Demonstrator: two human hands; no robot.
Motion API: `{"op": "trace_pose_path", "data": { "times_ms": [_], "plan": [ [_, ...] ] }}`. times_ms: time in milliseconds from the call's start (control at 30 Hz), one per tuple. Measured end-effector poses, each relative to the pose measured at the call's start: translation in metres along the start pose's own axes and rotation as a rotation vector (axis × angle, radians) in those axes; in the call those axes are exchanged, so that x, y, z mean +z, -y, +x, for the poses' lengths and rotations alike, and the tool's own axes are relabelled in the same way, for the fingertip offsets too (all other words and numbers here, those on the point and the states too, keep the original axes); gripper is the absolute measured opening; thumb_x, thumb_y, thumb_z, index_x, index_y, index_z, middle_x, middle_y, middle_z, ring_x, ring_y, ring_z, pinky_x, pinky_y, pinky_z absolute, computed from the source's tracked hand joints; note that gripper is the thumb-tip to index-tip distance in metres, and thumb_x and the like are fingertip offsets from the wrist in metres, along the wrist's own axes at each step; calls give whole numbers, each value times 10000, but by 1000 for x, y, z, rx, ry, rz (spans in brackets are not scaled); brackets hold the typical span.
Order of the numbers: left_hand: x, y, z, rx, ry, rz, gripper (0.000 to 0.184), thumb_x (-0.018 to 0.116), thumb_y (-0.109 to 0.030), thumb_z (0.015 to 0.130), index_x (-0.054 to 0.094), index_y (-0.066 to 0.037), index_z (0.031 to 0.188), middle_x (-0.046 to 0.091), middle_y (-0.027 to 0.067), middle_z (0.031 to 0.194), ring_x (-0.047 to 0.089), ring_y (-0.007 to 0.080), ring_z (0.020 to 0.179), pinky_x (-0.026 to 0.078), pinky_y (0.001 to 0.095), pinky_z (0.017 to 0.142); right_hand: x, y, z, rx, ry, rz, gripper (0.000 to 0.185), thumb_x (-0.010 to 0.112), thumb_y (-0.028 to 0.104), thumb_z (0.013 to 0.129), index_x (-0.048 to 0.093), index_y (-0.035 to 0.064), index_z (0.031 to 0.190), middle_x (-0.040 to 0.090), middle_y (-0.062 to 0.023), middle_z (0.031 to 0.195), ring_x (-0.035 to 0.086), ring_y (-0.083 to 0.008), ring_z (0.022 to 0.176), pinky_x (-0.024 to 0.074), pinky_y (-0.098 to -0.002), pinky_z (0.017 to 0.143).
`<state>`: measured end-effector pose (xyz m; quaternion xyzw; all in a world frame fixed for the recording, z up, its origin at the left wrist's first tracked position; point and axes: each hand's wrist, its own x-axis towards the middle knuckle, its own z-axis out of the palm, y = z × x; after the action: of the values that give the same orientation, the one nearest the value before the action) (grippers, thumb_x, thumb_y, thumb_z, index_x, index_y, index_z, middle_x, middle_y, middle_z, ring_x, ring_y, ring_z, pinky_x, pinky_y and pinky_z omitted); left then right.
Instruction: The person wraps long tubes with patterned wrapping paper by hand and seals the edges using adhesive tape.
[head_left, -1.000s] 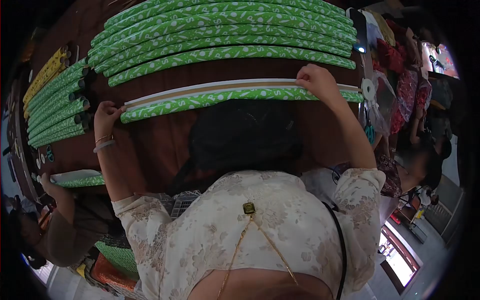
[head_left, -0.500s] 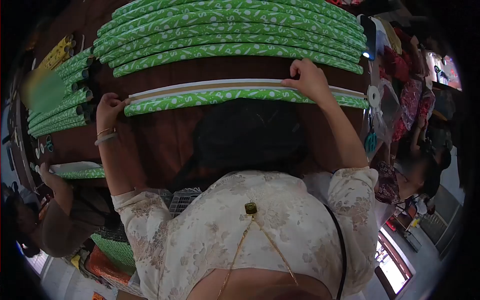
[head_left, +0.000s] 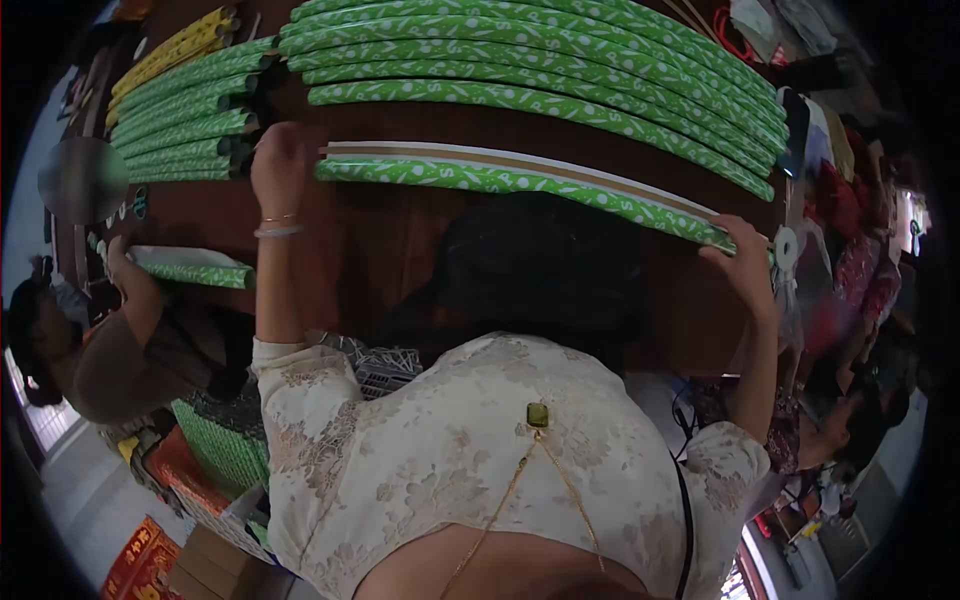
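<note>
A roll of green wrapping paper (head_left: 500, 180) with white letters and shapes lies across the table in front of me. Along its far side run a white paper edge and a brown strip. My right hand (head_left: 742, 262) grips the roll's right end, thumb on the near side and fingers over the far side. Just off the left end is my left hand (head_left: 280, 168), raised and smeared by motion, so its fingers cannot be made out. Beyond the roll, several finished-looking green rolls (head_left: 540, 60) lie side by side.
More green rolls (head_left: 180, 125) and yellow rolls (head_left: 165, 65) lie at the left. A co-worker's hand (head_left: 125, 265) is at another green roll (head_left: 200, 270). A white tape roll (head_left: 787, 246) sits by the table's right edge, near a phone (head_left: 793, 135). Green-handled scissors (head_left: 140, 203) lie left.
My right hand has slid from right of the middle to the roll's right end. My left hand has come off the left end and moved up. The view has turned slightly.
</note>
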<state>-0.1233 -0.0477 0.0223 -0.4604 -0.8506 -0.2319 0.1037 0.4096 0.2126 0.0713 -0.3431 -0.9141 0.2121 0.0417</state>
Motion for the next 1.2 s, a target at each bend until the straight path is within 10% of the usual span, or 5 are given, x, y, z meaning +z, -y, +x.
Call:
{"op": "trace_pose_path", "data": {
  "times_ms": [300, 533, 1200],
  "plan": [
    [24, -85, -24, 627, 408, -208, 373, 688, -182, 684, 566, -77, 1020, 549, 70, 987, 535, 264, 938, 447, 369, 794, 17, -8, 4, -53, 40, -44, 391, 706, 65, 632, 545, 51, 989, 546, -103, 984, 520, -308, 945, 408, -381, 788],
    [-7, -91, -2, 622, 89, -55, 261, 544, -28, 719, 539, -81, 974, 546, 78, 983, 535, 264, 928, 455, 359, 774, 5, 21, 16, -173, -263, -214, 375, 690, 26, 642, 525, 55, 977, 536, -109, 978, 515, -320, 922, 410, -384, 747],
    [22, -59, -50, 500, 240, -32, 421, 618, -49, 737, 496, -61, 1140, 557, 111, 1087, 517, 311, 1017, 413, 397, 868, 61, 12, 4, -92, -252, -79, 326, 635, 118, 755, 528, 66, 1058, 566, -119, 967, 517, -327, 929, 405, -401, 798]
  ]
}}
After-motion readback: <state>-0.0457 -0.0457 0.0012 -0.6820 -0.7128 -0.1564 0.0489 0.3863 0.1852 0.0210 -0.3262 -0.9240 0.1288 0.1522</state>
